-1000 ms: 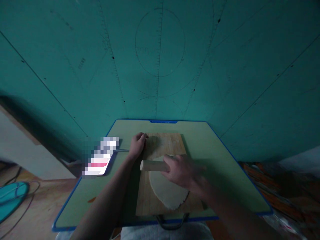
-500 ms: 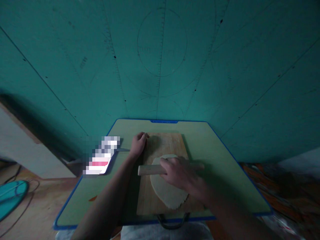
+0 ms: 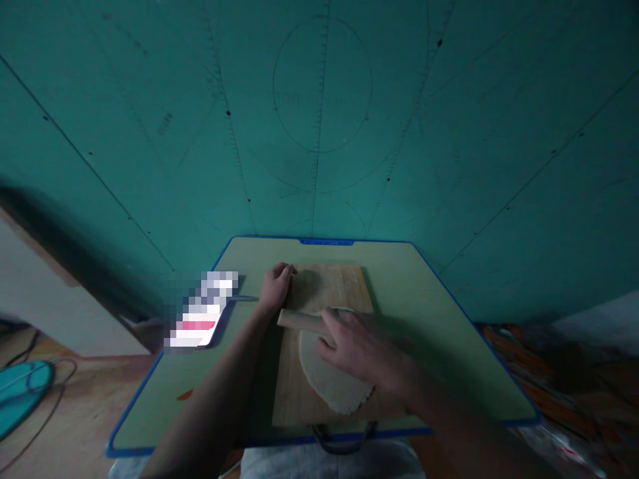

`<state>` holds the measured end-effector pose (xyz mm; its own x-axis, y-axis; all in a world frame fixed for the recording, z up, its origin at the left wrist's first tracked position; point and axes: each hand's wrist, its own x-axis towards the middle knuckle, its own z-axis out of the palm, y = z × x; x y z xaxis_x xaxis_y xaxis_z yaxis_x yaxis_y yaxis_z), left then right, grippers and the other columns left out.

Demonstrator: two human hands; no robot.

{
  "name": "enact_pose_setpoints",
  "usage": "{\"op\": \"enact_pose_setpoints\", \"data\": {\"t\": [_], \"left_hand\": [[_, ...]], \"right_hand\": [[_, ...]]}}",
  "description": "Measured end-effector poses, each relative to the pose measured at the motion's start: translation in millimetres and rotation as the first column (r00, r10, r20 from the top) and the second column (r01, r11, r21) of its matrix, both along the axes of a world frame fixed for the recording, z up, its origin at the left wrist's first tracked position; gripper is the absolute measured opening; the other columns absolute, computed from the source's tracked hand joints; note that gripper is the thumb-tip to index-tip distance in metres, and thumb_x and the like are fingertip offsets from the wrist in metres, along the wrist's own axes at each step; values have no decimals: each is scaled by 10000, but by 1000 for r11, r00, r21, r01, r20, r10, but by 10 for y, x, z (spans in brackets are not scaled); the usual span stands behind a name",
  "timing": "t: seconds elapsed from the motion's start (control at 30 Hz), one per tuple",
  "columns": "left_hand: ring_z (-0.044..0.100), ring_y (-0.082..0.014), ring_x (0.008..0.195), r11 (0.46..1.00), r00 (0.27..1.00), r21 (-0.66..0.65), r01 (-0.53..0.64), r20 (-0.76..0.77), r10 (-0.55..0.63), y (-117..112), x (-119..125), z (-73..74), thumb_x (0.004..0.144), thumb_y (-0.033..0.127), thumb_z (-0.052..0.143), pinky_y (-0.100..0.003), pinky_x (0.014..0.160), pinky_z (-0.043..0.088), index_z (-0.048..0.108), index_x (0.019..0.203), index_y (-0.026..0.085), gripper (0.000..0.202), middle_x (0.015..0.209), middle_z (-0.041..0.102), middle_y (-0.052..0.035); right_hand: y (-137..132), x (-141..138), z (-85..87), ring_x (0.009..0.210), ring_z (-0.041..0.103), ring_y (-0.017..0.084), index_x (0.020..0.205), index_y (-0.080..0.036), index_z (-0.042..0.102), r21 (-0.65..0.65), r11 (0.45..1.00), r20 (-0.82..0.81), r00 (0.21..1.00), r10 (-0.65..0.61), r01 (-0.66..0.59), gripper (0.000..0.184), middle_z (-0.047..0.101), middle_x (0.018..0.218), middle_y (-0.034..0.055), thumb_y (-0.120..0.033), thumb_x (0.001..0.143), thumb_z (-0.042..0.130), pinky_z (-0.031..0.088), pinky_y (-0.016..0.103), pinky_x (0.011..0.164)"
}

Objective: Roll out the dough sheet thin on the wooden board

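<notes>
A flat, roughly oval sheet of dough (image 3: 334, 382) lies on a wooden cutting board (image 3: 292, 399). Across the dough's far part rests a pale wooden rolling pin (image 3: 302, 321), its left end sticking out past the board's left side. My right hand (image 3: 347, 339) is closed over the pin's middle and covers much of it; the pin's right end is hard to make out. At the board's far left edge, my left hand (image 3: 275, 287) has its fingers curled against the board, gripping it. Some fingertips there are hidden.
The board lies on a small light-green table (image 3: 399, 279) with a blue rim and a dark handle (image 3: 344, 444) at the near edge. A pixelated phone-like screen (image 3: 202, 316) stands at the left. An orange scrap (image 3: 185, 395) lies nearby. Behind rises a green wall (image 3: 319, 166).
The rolling pin and my right hand have shifted slightly away from me over the dough, with the pin's left end now angled farther up. My left hand stays at the board's edge.
</notes>
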<state>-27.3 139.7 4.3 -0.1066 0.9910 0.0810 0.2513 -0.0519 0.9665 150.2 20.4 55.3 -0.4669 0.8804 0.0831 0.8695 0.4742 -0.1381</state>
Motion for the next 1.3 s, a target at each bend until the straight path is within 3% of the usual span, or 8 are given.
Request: {"op": "enact_pose_setpoints", "data": {"t": [0.2, 0.3, 0.5, 0.73, 0.9, 1.03, 1.2, 1.3], "left_hand": [[460, -142, 433, 1000, 1000, 6, -12, -7, 12, -2, 3, 5, 751, 379, 477, -250, 467, 334, 598, 662, 197, 236, 431, 470, 43], [453, -143, 422, 1000, 1000, 4, -9, -7, 9, -5, 5, -2, 756, 380, 468, -250, 456, 322, 598, 666, 198, 241, 420, 448, 50], [454, -142, 423, 1000, 1000, 9, -3, 0, 3, -8, 6, -7, 768, 386, 480, -248, 459, 327, 600, 682, 197, 240, 429, 460, 49], [434, -137, 403, 1000, 1000, 8, -6, 10, 6, -8, 5, -11, 764, 369, 480, -245, 440, 305, 596, 676, 198, 225, 409, 452, 51], [444, -136, 414, 1000, 1000, 11, -5, 16, 5, -16, 3, -8, 757, 371, 483, -244, 448, 315, 597, 678, 197, 222, 417, 448, 54], [451, -136, 413, 1000, 1000, 2, 0, 25, 0, -5, 2, -15, 758, 371, 480, -246, 448, 327, 592, 679, 198, 221, 429, 455, 53], [441, -130, 407, 1000, 999, 5, 0, 32, 0, 10, -5, -38, 761, 382, 480, -248, 452, 333, 594, 686, 196, 232, 442, 465, 56], [439, -132, 414, 1000, 1000, 12, -3, 31, 3, 16, -10, -47, 753, 380, 490, -249, 457, 323, 606, 676, 188, 237, 434, 461, 54]], "right_hand": [[43, 48, 32, 740, 648, 178, 1012, -223, 632, -28, 997, 11, 998, 70, -69, 163, 716, 895, 40, -210, 890, 523, 393, 296, 606], [59, 54, 36, 686, 636, 166, 1035, -229, 645, -39, 999, 19, 999, 29, -28, 182, 721, 829, 33, -251, 885, 544, 355, 285, 574], [67, 27, 26, 682, 660, 173, 863, -227, 673, -37, 999, 1, 1000, -1, 1, 129, 734, 785, 29, -326, 871, 591, 333, 288, 560], [87, -33, -56, 755, 694, 237, 977, -226, 690, 11, 997, 69, 995, -78, 77, 280, 745, 842, 70, -484, 882, 639, 427, 316, 629], [78, -41, -217, 939, 646, 255, 1003, -204, 674, 118, 993, -3, 1000, 21, -21, 323, 683, 999, 89, -504, 882, 669, 482, 352, 762], [43, -57, -260, 990, 603, 269, 1050, -182, 648, 161, 987, 5, 1000, 22, -23, 296, 647, 1059, 109, -454, 944, 598, 496, 405, 828], [-70, -47, -293, 1173, 551, 315, 1299, -171, 551, 140, 989, -24, 998, 52, -48, 462, 586, 1323, 152, -474, 951, 573, 489, 489, 954], [-125, -1, -328, 1241, 532, 333, 1353, -199, 528, 104, 994, -33, 999, 26, -23, 491, 527, 1431, 154, -474, 949, 573, 492, 503, 974]]}}
